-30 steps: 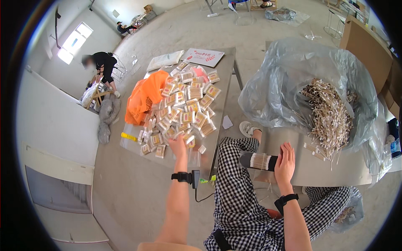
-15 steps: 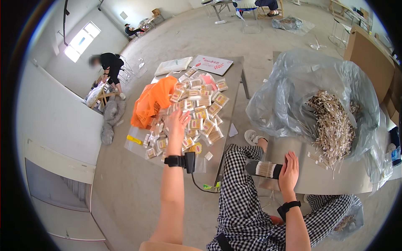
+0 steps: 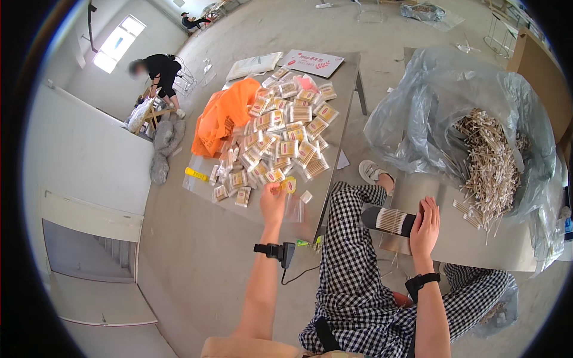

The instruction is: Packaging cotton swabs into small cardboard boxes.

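My left hand (image 3: 273,201) is at the near edge of a pile of small clear packs of cotton swabs (image 3: 286,149). Its fingers are drawn together at the edge of a small yellow label card (image 3: 289,184). My right hand (image 3: 424,228) lies with straight fingers on the right end of a dark, flat pad (image 3: 371,217). Across that pad runs a row of cotton swabs (image 3: 391,221), side by side. The pad rests at the left edge of the right metal table (image 3: 412,243), and my palm hides its right end.
On the left table (image 3: 337,113) lie an orange bag (image 3: 221,119), a yellow marker-like stick (image 3: 196,174) and a printed white card (image 3: 311,62). A large clear bag (image 3: 412,122) holds loose cotton swabs (image 3: 489,161). A person (image 3: 162,77) bends over at the far left.
My left hand has drawn back from the middle of the pile to the yellow label card at its near edge. My right hand stays on the pad. The whole view has shifted slightly.
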Demonstrator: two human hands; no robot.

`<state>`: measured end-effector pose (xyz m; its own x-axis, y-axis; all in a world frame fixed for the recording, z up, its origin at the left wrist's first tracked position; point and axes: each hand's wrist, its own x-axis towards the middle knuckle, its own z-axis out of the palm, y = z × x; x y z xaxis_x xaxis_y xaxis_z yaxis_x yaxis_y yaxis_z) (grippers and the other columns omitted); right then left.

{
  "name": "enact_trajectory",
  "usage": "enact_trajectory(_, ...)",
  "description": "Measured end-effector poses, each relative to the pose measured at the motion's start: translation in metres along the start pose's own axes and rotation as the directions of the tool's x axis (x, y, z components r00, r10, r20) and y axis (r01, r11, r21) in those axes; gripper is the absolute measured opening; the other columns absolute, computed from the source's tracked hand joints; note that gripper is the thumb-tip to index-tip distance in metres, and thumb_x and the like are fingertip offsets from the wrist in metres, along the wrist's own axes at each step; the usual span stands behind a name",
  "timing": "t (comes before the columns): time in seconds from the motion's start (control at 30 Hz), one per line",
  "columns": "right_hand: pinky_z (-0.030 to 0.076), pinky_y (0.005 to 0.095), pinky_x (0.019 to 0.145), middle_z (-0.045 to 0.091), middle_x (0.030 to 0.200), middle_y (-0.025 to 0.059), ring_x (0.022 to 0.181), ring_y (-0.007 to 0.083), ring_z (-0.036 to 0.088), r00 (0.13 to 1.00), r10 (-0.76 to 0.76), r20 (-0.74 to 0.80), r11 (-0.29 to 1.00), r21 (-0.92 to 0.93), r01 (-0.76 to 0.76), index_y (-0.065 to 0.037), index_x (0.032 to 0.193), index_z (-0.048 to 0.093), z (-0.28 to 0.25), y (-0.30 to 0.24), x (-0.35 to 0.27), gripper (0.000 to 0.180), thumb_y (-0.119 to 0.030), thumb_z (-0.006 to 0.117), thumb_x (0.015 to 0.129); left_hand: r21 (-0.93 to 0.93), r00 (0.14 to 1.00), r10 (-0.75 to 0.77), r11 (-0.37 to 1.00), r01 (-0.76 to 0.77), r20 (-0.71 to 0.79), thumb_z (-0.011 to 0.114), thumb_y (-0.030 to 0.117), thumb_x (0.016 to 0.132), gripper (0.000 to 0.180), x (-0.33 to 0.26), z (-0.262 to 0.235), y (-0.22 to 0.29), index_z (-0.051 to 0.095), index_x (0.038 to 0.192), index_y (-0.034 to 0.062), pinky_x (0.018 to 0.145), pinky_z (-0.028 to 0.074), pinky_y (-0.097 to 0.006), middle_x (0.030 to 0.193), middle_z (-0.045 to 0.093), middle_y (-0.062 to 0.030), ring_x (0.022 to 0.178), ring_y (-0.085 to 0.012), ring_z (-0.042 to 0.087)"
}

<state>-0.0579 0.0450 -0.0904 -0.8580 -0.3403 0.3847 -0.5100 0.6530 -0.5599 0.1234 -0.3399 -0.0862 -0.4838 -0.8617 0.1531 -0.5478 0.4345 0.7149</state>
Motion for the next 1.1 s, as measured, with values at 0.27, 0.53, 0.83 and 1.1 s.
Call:
enact_trajectory(0.27,0.039,0.0469,0.113,0.058,0.133,0.0136,0.132,0.0337,0.050,1.000,0.006,0.012,1.000,-0.014,-0.006,-0.001,0.124,0.058,-0.003,-0.001,-0.001,0.029,-0.002,0.052,0.095,0.247,0.995,-0.085,0.964,0.094,-0.046,0.085,0.029,0.072,0.052,0.008,0.019,-0.002,0.057,0.106,0.0020,0.080,0.052,-0.040,0.093,0.064,-0.0133,0.090,-0.0303,0.065)
enact_trajectory(0.53,0.039,0.0464,0.113,0.058,0.133,0.0128,0.131,0.0335,0.051,1.000,-0.004,0.002,1.000,-0.011,0.004,-0.001,0.122,0.058,-0.002,-0.003,-0.001,0.028,-0.002,0.052,0.095,0.108,0.987,-0.159,0.981,0.162,-0.036,0.084,0.025,0.073,0.036,0.018,0.012,-0.023,0.064,0.095,0.0038,0.071,0.053,-0.037,0.084,0.069,-0.0072,0.075,-0.0241,0.067)
enact_trajectory(0.83,0.040,0.0437,0.112,0.058,0.133,0.0133,0.129,0.0312,0.053,1.000,0.020,-0.002,0.998,0.058,-0.019,-0.001,0.123,0.058,-0.005,0.001,-0.002,0.029,-0.001,0.054,0.094,0.340,0.972,0.046,0.940,0.036,-0.230,0.073,0.018,0.087,0.014,0.000,-0.012,0.014,0.070,0.090,0.0045,0.066,0.052,-0.033,0.085,0.072,-0.0059,0.072,-0.0188,0.069)
enact_trajectory(1.1,0.050,0.0302,0.089,0.066,0.109,0.0082,0.099,0.0154,0.062,0.915,0.161,0.369,0.627,0.678,-0.384,0.000,0.113,0.062,-0.068,-0.058,-0.008,0.022,-0.004,0.066,0.092,-0.466,0.794,0.336,0.882,-0.075,0.507,0.068,0.006,0.093,0.006,-0.098,0.006,0.166,0.064,0.095,0.0009,0.061,0.046,-0.022,0.081,0.065,-0.0006,0.068,-0.0051,0.057)
